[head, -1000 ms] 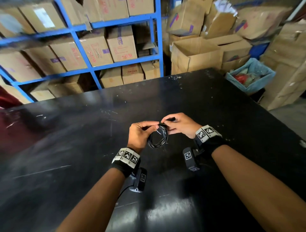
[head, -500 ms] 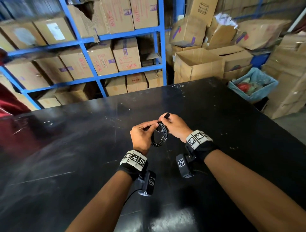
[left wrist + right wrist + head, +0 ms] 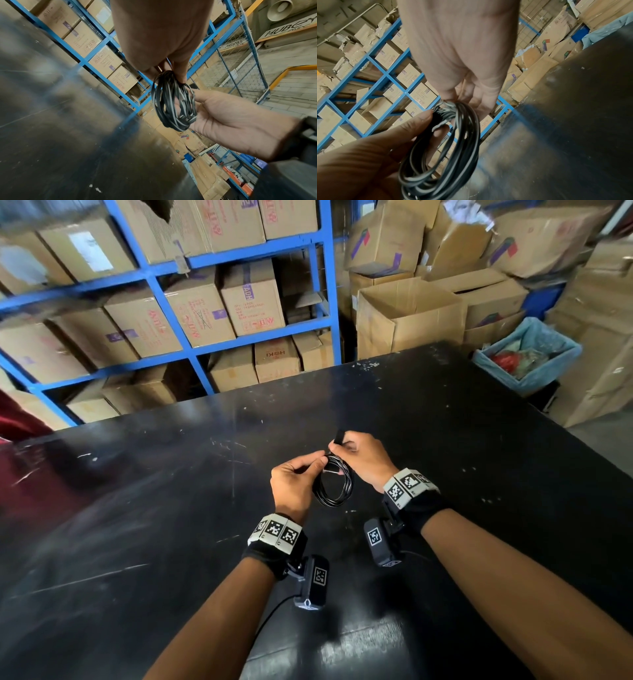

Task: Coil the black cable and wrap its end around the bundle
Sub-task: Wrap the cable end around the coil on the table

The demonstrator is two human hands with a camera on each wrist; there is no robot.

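In the head view, both hands met above the black table (image 3: 445, 460), nearer its far edge than the person. The left hand (image 3: 294, 484) pinched the top of the coiled black cable (image 3: 334, 491) between thumb and fingers, and the loops hung below that pinch, clear of the table. The right hand (image 3: 364, 460), just right of the coil, had its fingers curled round the cable's end, whose plug (image 3: 339, 436) stuck up above the knuckles. Beyond the table stood a blue rack (image 3: 322, 285) stacked with cardboard boxes, and at the table's far right corner an open box (image 3: 407, 316) and a blue-lined bin (image 3: 527, 354).

In the left wrist view, the left hand (image 3: 159, 33) clamped the coil (image 3: 173, 102) at its top with fingertips pressed together on the strands. The right hand (image 3: 228, 119) lay behind the coil, palm showing; its fingers were hidden by the loops, so its grip could not be told here.

In the right wrist view, the right hand (image 3: 462, 54) closed on the wrapped top of the coil (image 3: 447, 155), where a few turns crossed the bundle. The left hand (image 3: 373, 155) held the same spot from the other side, thumb on the strands.
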